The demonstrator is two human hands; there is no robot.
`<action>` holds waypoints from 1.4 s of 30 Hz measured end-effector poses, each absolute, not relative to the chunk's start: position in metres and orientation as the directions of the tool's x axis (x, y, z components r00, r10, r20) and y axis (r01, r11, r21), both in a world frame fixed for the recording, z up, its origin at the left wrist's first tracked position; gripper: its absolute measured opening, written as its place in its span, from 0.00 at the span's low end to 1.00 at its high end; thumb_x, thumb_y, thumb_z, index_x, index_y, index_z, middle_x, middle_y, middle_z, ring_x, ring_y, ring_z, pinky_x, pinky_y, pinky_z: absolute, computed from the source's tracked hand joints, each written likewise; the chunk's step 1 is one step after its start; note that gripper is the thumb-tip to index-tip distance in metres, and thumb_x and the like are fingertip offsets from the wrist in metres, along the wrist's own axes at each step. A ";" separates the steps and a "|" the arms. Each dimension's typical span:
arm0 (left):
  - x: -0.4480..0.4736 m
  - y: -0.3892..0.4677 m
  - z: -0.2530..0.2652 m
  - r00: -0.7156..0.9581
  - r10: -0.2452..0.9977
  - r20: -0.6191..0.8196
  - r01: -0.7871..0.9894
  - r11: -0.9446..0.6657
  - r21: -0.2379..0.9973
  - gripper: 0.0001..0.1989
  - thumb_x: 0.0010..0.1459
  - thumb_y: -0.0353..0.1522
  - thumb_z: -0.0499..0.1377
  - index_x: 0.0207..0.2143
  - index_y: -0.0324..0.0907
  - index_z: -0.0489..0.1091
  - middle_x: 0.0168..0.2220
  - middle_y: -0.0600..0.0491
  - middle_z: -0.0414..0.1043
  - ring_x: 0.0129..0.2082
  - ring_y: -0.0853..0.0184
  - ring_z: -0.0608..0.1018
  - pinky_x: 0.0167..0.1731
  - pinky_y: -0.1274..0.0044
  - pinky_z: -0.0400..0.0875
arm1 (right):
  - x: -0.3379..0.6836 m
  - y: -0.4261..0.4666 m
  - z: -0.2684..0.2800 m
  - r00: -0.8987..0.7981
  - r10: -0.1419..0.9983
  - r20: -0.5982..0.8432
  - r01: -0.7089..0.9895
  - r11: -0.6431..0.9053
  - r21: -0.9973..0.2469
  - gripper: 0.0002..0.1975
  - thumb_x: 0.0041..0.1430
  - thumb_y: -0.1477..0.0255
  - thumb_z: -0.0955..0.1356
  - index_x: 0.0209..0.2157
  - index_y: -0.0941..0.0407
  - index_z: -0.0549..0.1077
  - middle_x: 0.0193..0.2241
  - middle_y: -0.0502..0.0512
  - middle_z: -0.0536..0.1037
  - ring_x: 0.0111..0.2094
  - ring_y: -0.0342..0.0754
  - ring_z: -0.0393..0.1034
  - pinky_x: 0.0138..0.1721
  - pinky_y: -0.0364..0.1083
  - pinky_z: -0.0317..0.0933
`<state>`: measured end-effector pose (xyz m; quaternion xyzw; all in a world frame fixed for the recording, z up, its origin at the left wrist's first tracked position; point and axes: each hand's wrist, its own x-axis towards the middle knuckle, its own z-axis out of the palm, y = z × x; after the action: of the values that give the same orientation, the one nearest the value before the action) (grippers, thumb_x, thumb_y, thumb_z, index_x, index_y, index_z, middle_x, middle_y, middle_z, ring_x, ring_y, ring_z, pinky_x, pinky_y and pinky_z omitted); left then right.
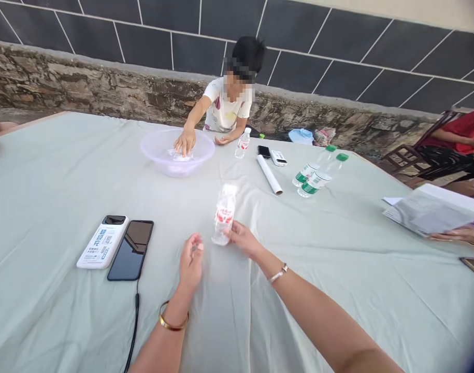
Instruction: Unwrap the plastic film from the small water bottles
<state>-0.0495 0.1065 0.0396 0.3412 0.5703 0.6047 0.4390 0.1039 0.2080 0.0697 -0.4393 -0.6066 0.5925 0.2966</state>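
Observation:
A clear plastic bottle (224, 215) with a white cap and a red-and-white label stands in front of me, slightly blurred. The fingers of my right hand (242, 238) are closed around its lower right side. My left hand (192, 259) is just left of the bottle, not touching it, with its fingers loosely curled and apart and nothing in them. Across the table a person (229, 103) reaches one hand into a pale purple plastic basin (151, 155), onto crumpled clear or white material (178, 154). That person's other hand rests near the basin's rim.
Left of me lie a white power bank (102, 243) and a dark phone (131, 251) with a strap. Farther off are a similar small bottle (242, 144), a white roll (270, 175), another phone (263, 152) and two green-capped bottles (314, 181). Papers (434, 210) are held at right.

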 end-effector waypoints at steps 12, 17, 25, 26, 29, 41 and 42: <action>-0.024 0.044 0.055 -0.133 0.909 -0.395 -0.534 0.270 0.801 0.28 0.49 0.53 0.57 0.41 0.39 0.70 0.33 0.50 0.75 0.30 0.65 0.76 0.30 0.75 0.70 | 0.162 0.060 0.091 -0.150 0.988 -0.032 0.799 0.102 -0.593 0.22 0.58 0.58 0.64 0.51 0.54 0.68 0.40 0.58 0.76 0.41 0.52 0.70 0.43 0.50 0.62; -0.026 0.037 0.059 -0.089 0.853 -0.514 -0.544 0.391 0.742 0.31 0.47 0.54 0.58 0.42 0.39 0.69 0.31 0.51 0.74 0.27 0.65 0.77 0.28 0.73 0.71 | 0.225 0.069 0.080 0.074 0.997 0.008 0.984 -0.071 -0.166 0.16 0.59 0.64 0.63 0.45 0.58 0.71 0.41 0.64 0.74 0.44 0.58 0.67 0.42 0.52 0.60; -0.026 0.030 0.065 -0.080 0.816 -0.572 -0.480 0.472 0.740 0.29 0.50 0.53 0.56 0.43 0.39 0.70 0.33 0.48 0.75 0.30 0.64 0.78 0.30 0.74 0.72 | 0.204 0.080 0.096 0.012 0.990 -0.138 0.966 -0.047 -0.253 0.11 0.66 0.69 0.57 0.36 0.56 0.68 0.28 0.56 0.76 0.31 0.50 0.71 0.30 0.44 0.54; -0.026 0.030 0.064 -0.088 0.813 -0.575 -0.480 0.472 0.740 0.28 0.50 0.52 0.57 0.43 0.39 0.70 0.33 0.49 0.75 0.30 0.65 0.77 0.30 0.74 0.72 | 0.195 0.085 0.102 -0.017 0.991 -0.130 0.955 -0.022 -0.295 0.12 0.66 0.68 0.57 0.38 0.56 0.68 0.27 0.55 0.76 0.30 0.49 0.70 0.29 0.44 0.53; -0.023 0.031 0.063 -0.140 0.793 -0.593 -0.481 0.469 0.741 0.26 0.52 0.51 0.56 0.43 0.40 0.69 0.34 0.50 0.75 0.30 0.67 0.77 0.31 0.75 0.72 | 0.165 0.101 0.122 -0.128 0.991 -0.027 0.933 0.112 -0.342 0.11 0.65 0.65 0.59 0.42 0.54 0.68 0.29 0.54 0.76 0.31 0.48 0.70 0.28 0.43 0.52; -0.029 0.042 0.063 -0.222 0.772 -0.596 -0.491 0.440 0.752 0.22 0.53 0.49 0.57 0.39 0.39 0.68 0.29 0.53 0.72 0.24 0.70 0.74 0.25 0.77 0.69 | 0.176 0.051 0.180 -0.647 0.750 -0.137 0.623 0.416 -0.663 0.09 0.56 0.66 0.66 0.34 0.50 0.78 0.27 0.50 0.76 0.29 0.46 0.67 0.31 0.43 0.57; -0.030 0.041 0.065 -0.219 0.770 -0.599 -0.494 0.442 0.749 0.22 0.53 0.49 0.57 0.38 0.39 0.68 0.29 0.53 0.72 0.24 0.70 0.75 0.26 0.77 0.69 | 0.185 0.047 0.182 -0.712 0.673 -0.201 0.563 0.375 -0.736 0.09 0.54 0.64 0.67 0.33 0.50 0.79 0.27 0.50 0.77 0.30 0.46 0.68 0.31 0.43 0.58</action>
<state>-0.0299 0.0414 0.0648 0.1178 0.5868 0.5150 0.6136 0.1852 0.0471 0.1820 -0.3739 -0.8266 0.4154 0.0663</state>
